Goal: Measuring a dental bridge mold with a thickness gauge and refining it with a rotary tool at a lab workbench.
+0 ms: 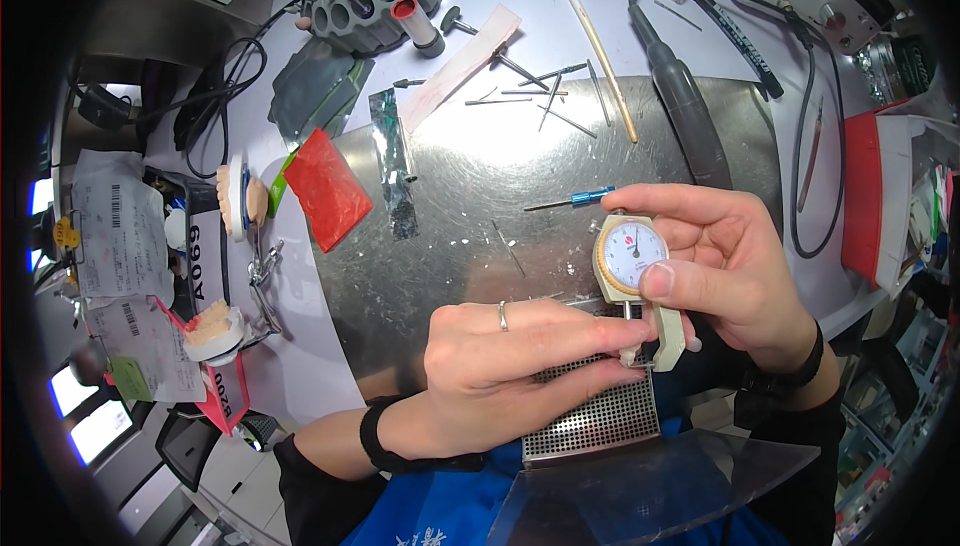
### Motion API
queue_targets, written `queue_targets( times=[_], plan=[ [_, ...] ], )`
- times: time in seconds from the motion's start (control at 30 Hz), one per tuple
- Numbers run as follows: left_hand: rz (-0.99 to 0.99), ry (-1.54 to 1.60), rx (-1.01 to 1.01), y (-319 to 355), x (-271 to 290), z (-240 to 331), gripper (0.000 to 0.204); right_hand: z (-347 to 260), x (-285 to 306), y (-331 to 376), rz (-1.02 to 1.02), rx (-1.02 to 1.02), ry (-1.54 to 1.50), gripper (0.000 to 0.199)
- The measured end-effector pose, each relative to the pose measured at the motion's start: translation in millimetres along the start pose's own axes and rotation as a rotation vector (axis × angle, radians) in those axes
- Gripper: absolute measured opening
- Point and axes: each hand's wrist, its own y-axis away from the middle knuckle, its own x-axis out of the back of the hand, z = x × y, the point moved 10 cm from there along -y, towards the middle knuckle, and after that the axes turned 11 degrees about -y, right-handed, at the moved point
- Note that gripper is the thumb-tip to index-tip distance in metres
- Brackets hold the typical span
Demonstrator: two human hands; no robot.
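My right hand [728,271] is closed around a dial thickness gauge [630,258], with a round white face and a yellow rim. Its thumb lies on the dial's edge and the index finger reaches over the top. Pinched between the thumb and fingers of my left hand [520,356] is a small whitish piece, which looks like a dental crown [628,356]. This piece sits at the gauge's measuring tips, partly covered by my fingers. Below both hands is a perforated metal grid [590,421], and nearer to me a clear shield [660,486].
A metal plate [400,316] carries several thin burs and a blue-handled tool [575,199]. A handpiece [685,111] with a looping cord lies at the right. To the left are a red wax sheet [327,191] and dental casts [215,333] on a hinged frame. A grey bur holder [370,6] stands behind.
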Motion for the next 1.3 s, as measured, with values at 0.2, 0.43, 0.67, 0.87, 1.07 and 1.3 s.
queue_targets(
  times=[0.2,0.43,0.67,0.87,1.07,1.3],
  plan=[
    [-0.008,-0.021,-0.010,-0.4,-0.7,2.2,0.032,-2.8,-1.8,2.2,-0.011,-0.005,-0.001,0.050],
    [-0.027,-0.007,-0.004,0.7,-2.1,0.0,0.030,-4.9,-4.1,3.2,-0.033,-0.003,0.013,0.051],
    [-0.051,0.029,0.026,0.9,-2.0,-3.1,0.031,-13.8,-3.6,8.2,0.014,0.045,0.078,0.065],
    [-0.013,0.228,0.187,10.4,-4.2,-23.0,0.037,-41.9,-1.8,16.1,0.056,0.357,0.922,0.056],
    [0.074,0.520,0.387,26.7,-11.9,-37.1,0.040,-75.7,-9.1,37.0,0.303,0.697,1.392,0.046],
    [0.063,0.462,0.365,35.9,-11.1,-36.7,0.042,-63.0,44.8,30.6,0.516,0.285,1.258,0.052]
  ],
)
